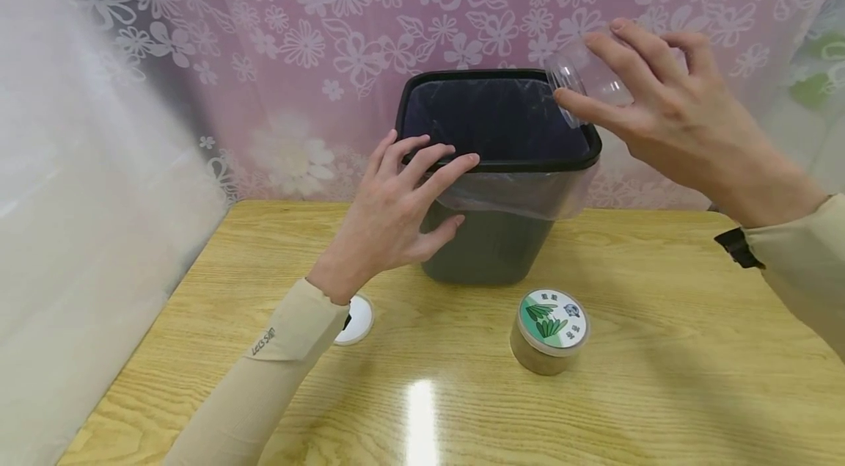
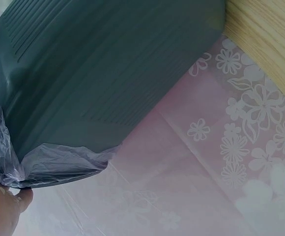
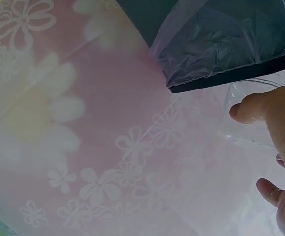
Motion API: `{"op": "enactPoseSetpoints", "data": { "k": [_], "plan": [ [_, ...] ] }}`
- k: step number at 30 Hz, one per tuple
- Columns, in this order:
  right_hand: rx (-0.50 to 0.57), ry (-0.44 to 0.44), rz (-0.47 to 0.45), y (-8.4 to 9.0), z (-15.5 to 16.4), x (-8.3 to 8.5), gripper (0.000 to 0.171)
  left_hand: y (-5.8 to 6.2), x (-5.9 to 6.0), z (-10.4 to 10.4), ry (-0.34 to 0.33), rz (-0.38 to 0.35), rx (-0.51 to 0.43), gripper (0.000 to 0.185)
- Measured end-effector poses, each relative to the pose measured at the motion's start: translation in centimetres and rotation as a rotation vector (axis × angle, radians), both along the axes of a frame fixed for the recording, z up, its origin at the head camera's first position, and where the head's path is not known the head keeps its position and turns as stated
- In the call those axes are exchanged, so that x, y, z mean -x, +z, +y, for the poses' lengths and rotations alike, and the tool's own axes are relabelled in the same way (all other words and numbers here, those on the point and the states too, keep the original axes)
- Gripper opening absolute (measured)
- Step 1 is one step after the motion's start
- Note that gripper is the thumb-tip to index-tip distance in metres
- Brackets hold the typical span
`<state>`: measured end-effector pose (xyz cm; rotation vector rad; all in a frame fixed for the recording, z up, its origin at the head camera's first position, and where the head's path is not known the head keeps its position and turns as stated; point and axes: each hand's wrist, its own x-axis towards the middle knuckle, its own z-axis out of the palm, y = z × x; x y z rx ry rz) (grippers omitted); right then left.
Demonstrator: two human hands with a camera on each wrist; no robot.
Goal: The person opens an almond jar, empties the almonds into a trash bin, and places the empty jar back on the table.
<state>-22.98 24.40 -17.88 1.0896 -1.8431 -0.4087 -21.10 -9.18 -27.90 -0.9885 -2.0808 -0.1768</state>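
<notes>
Right hand (image 1: 667, 106): fingers (image 1: 634, 37) and thumb curled round a clear jar (image 1: 584, 81), held tilted, mouth towards the bin (image 1: 495, 180) and just over its right rim. Jar appears empty; contents, if any, not discernible. Judged light, thin-walled, smooth and likely slippery; prone to flexing if squeezed. Best held round the body, as now, not at the mouth.

Left hand (image 1: 396, 209): fingers spread and nearly straight, tips resting on the bin's near left rim, thumb against the wall below. Nothing gripped.

Bin: dark plastic, stiff, upright on the worktop (image 1: 660, 378), lined with a thin bag (image 1: 521, 194) folded over the rim. Interior dark; no contents discernible. Judged light and liable to slide or tip unless steadied.

Also on worktop: short round tub (image 1: 549, 332), labelled lid on, brownish fill seen through the wall, near the bin's base. White round lid (image 1: 356, 321) flat beside the left sleeve.
</notes>
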Motion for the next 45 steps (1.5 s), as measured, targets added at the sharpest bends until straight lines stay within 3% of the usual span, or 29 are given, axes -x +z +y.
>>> {"op": "enactPoseSetpoints", "data": {
  "k": [12,19,26,35,41,45],
  "plan": [
    [-0.031,0.044,-0.017,-0.1,-1.2,-1.4,0.089,0.0,0.2,0.1,-0.003,0.003,-0.002,0.066],
    [-0.026,0.035,-0.043,-0.1,-0.8,-1.4,0.102,0.2,0.2,0.1,-0.013,-0.001,-0.001,0.067],
    [0.030,0.040,-0.042,-0.2,-0.5,-1.7,0.082,0.2,-0.2,0.0,-0.075,-0.033,-0.045,0.069],
    [0.111,0.033,-0.064,-0.7,0.2,-2.8,0.074,-0.3,-1.5,-0.7,-0.126,-0.016,-0.118,0.076],
    [0.273,0.076,-0.032,-1.4,0.4,-3.0,0.045,-1.0,-2.2,-1.6,-0.127,-0.003,-0.140,0.075],
    [0.310,0.058,-0.073,-1.6,1.0,-3.3,0.051,-1.5,-2.5,-2.1,-0.125,-0.002,-0.144,0.069]
  ]
}}
